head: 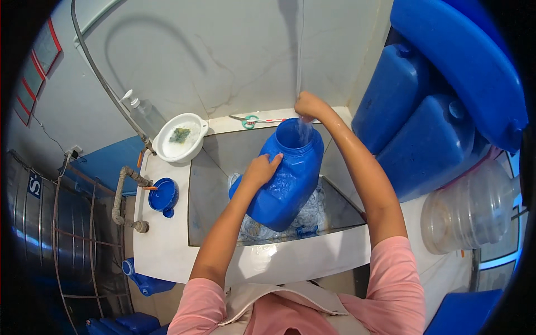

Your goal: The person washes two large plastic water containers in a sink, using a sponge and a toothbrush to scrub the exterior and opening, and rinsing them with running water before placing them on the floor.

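Note:
A blue plastic jug leans over the sink basin, its round mouth uncapped and facing up. My left hand grips its shoulder, thumb lying just below the neck. Above the mouth, my right hand has its fingers curled; whether they hold anything is hidden. A thin pale strand comes down to that hand; I cannot tell whether it is a hose or a water stream. Water splashes from beneath the right hand into the jug. Clear plastic items lie under the jug, partly covered by it.
Along the back ledge lie green-handled scissors and a toothbrush. A white bowl holds suds and a sponge, beside a pump bottle. At left are a blue lid and pipe. Blue jerrycans crowd the right.

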Action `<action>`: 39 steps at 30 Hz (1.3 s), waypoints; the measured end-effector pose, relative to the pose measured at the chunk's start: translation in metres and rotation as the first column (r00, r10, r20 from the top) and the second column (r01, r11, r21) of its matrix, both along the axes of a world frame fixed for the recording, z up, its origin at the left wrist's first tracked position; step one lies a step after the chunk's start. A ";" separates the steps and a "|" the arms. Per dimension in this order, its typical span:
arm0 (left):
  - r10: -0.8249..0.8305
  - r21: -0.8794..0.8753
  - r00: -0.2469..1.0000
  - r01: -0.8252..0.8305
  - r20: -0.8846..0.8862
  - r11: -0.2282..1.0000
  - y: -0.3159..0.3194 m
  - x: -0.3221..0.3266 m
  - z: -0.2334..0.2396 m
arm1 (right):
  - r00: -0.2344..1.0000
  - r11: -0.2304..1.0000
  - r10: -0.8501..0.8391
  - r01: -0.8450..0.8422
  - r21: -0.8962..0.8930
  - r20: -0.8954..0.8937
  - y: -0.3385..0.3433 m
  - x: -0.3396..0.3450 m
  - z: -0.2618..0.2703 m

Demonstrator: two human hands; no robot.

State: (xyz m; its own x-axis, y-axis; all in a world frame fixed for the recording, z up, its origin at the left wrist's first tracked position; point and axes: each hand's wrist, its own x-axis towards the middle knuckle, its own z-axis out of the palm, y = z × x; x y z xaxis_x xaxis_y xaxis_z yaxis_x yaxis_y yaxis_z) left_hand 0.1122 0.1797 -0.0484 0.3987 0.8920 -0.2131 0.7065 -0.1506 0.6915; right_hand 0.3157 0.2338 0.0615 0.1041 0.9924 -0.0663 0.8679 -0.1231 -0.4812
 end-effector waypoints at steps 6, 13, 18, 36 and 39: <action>-0.054 0.352 0.998 0.063 -0.034 0.934 0.003 -0.010 -0.004 | 0.808 0.974 -0.071 -0.071 -0.216 -0.585 -0.004 -0.001 0.004; -0.332 0.330 0.919 0.252 0.214 0.910 0.055 0.007 0.004 | 0.402 0.981 -0.128 -0.085 -0.176 -0.907 -0.009 -0.016 0.024; -0.372 0.317 0.925 0.378 -0.081 0.870 0.047 0.026 0.015 | 0.610 0.997 -0.027 -0.043 -0.067 -0.792 -0.019 0.003 -0.020; 0.609 -0.370 0.672 -0.485 0.421 0.792 -0.040 -0.185 -0.131 | 0.841 0.729 0.060 -0.405 0.552 0.538 -0.084 -0.097 -0.076; 0.810 -0.698 0.490 -0.455 0.323 0.553 -0.042 -0.215 -0.111 | 0.915 0.608 0.010 -0.325 0.724 0.403 -0.078 -0.095 0.011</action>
